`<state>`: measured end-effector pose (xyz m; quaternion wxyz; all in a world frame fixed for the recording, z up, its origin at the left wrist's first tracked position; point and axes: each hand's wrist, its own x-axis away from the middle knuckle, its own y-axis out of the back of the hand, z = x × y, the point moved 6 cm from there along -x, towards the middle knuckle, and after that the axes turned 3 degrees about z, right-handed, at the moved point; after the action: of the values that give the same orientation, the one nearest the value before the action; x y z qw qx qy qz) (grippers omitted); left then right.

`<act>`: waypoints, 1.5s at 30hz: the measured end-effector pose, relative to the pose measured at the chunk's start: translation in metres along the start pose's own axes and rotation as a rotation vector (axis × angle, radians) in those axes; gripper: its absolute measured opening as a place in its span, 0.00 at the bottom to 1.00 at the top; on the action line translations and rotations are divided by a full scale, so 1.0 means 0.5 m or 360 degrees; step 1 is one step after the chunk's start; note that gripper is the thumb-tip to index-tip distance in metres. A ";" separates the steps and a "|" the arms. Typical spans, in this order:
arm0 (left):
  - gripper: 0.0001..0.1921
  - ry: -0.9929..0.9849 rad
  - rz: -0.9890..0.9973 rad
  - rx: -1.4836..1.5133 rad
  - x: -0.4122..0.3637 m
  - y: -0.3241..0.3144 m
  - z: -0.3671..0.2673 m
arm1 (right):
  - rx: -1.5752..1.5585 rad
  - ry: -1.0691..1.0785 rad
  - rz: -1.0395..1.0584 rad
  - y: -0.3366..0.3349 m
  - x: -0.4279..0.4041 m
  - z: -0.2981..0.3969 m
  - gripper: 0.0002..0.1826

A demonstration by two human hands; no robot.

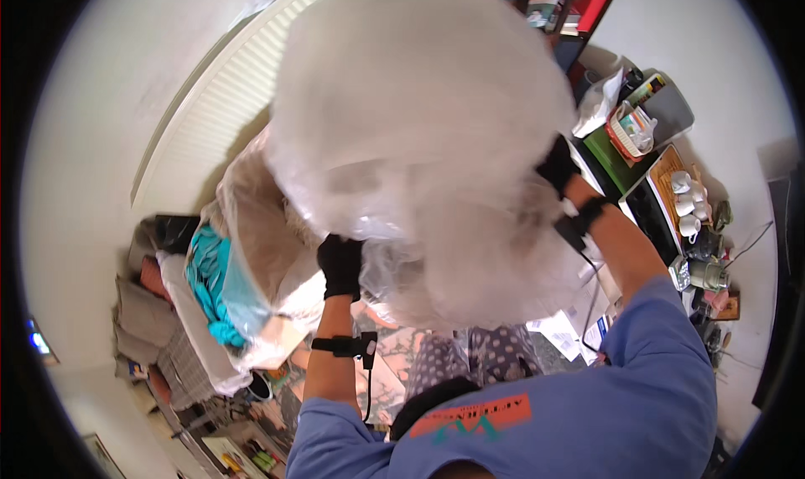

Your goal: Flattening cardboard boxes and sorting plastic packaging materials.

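A very large, puffed-up translucent plastic bag [427,95] fills the middle of the view in front of me, with slight motion blur. My left hand [340,268], in a black glove, is closed on its lower left edge. At its right side, my right hand [560,167], gloved in black too, grips the plastic, with the fingertips partly hidden. Loose plastic folds [390,265] hang between my hands. Just left of the bag stands another clear plastic bag [251,227] with brownish contents. Turquoise cord or fabric strips [214,284] lie next to it.
A white radiator [214,95] runs along the wall. Grey cushions [144,315] are piled at left. On the right, a dark surface holds a wooden tray [668,164] with white cups [685,202] and a basket [631,130]. Papers [560,335] lie low at right, above patterned flooring [377,353].
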<state>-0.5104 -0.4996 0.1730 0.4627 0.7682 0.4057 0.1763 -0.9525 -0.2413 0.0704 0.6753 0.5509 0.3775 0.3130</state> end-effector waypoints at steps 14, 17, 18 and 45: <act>0.31 0.1119 0.0552 0.0478 0.029 -0.367 0.419 | -0.0816 -0.0287 0.0507 -0.156 -0.153 0.192 0.39; 0.20 0.0850 0.0643 -0.0091 0.064 -0.299 0.445 | -0.1259 -0.0528 -0.0174 -0.089 -0.099 0.141 0.36; 0.16 0.0993 0.0662 -0.0143 0.086 -0.289 0.444 | -0.1437 -0.0692 -0.0491 -0.062 -0.043 0.106 0.32; 0.15 -0.1272 0.3665 -0.0266 0.654 0.000 -0.274 | -0.1409 -0.1759 0.0356 0.262 1.369 0.725 0.09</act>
<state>-0.3999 -0.1647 0.2088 0.1764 0.6466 -0.6951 0.2601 -0.2881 0.1747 0.1249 0.8917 0.3385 -0.2409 0.1795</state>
